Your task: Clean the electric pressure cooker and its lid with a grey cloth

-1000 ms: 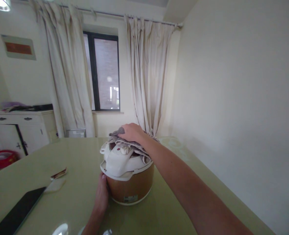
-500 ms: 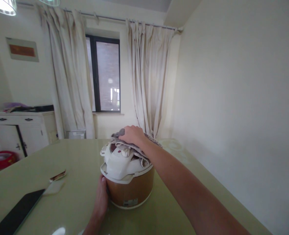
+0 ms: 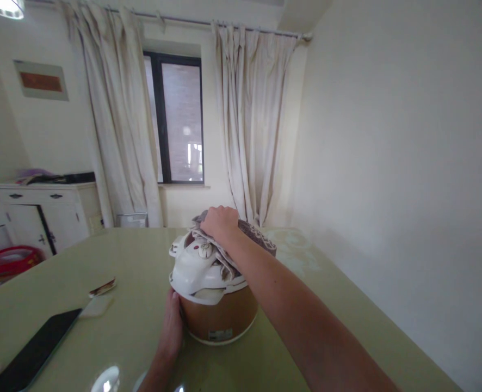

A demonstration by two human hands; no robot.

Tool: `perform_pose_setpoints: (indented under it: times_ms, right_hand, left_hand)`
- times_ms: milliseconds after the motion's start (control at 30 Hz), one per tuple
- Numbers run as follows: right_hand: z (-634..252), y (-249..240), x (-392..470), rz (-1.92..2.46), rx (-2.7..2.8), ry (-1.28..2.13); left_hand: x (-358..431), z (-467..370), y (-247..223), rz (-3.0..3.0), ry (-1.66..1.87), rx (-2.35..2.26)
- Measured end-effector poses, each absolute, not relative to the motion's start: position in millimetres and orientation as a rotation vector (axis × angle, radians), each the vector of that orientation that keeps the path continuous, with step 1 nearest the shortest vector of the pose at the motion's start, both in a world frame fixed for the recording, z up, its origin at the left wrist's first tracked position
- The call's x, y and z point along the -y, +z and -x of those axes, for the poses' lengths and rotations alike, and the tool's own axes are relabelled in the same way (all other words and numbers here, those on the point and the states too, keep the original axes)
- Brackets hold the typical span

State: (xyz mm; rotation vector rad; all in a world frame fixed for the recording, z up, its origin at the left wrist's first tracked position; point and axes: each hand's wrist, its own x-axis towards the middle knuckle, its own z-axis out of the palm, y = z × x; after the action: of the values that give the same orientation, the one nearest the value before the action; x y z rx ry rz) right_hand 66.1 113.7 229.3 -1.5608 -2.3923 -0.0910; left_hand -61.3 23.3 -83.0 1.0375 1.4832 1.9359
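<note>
A rice cooker (image 3: 220, 316) with a brown body and a white lid (image 3: 196, 272) stands upright on the table. My right hand (image 3: 220, 220) is closed on a grey-brown cloth (image 3: 255, 234), bunched over the top of the lid. Part of the cloth hangs down toward the front of the lid, and my forearm hides some of it. Against the cooker's left side rests my left hand (image 3: 172, 324), gripping low on the body, its fingers partly hidden behind the curve.
The pale green, glossy table (image 3: 135, 272) carries a dark flat slab (image 3: 37, 348) and a small packet-like item (image 3: 102, 287) on the left. A white cabinet (image 3: 65, 204) and a red basket (image 3: 10, 261) stand beyond it. A wall (image 3: 388, 163) runs along the right.
My right hand has shifted the cloth slightly over the lid, and more of the cloth shows on the right. The left hand stays at the cooker's side. The view has tilted slightly.
</note>
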Motion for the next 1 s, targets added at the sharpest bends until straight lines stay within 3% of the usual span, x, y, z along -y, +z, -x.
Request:
perform_pose_setpoints:
  times_ms: [333,1000]
  right_hand:
    - [-51,234,-120,1.662,2.416,-0.096]
    - [-82,226,-123,1.316,2.532,-0.259]
  left_hand:
    - [-24,64,-82,-1.041,1.956,-1.495]
    - [-20,57,-76,-1.081,1.979,-1.415]
